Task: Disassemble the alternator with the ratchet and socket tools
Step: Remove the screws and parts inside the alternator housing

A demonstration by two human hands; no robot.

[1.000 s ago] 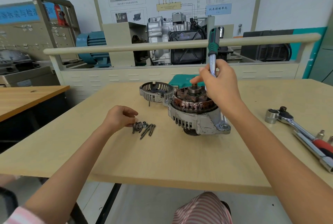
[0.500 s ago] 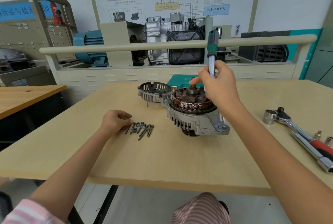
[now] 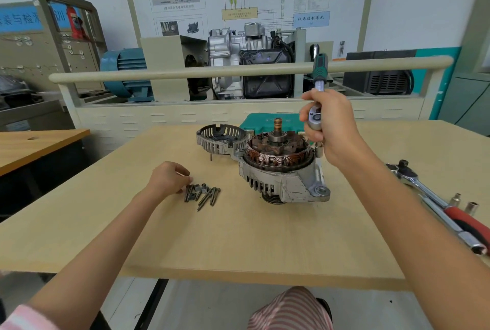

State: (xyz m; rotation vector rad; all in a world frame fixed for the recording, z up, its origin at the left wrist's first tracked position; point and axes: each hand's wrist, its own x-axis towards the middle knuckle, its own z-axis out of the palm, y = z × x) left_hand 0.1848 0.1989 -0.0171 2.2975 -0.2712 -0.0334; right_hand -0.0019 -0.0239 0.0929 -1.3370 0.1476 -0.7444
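Observation:
The opened alternator (image 3: 281, 170) stands on the wooden table (image 3: 238, 237), its copper windings and rotor shaft exposed on top. My right hand (image 3: 334, 128) grips the head of a green-handled ratchet (image 3: 318, 75), held upright just right of the shaft, with a socket pointing down at the housing's right edge. The removed slotted rear cover (image 3: 220, 137) lies behind and to the left. My left hand (image 3: 169, 178) rests on the table with curled fingers beside a pile of removed bolts (image 3: 202, 194); whether it pinches one is unclear.
A second ratchet with a red grip (image 3: 434, 205) and loose sockets (image 3: 464, 203) lie at the table's right edge. A green tool case (image 3: 267, 124) sits behind the alternator. A rail, engine display and wall boards stand beyond the table.
My right hand lifted the ratchet up and to the right, off the centre of the alternator, uncovering the shaft. My left hand stayed by the bolts.

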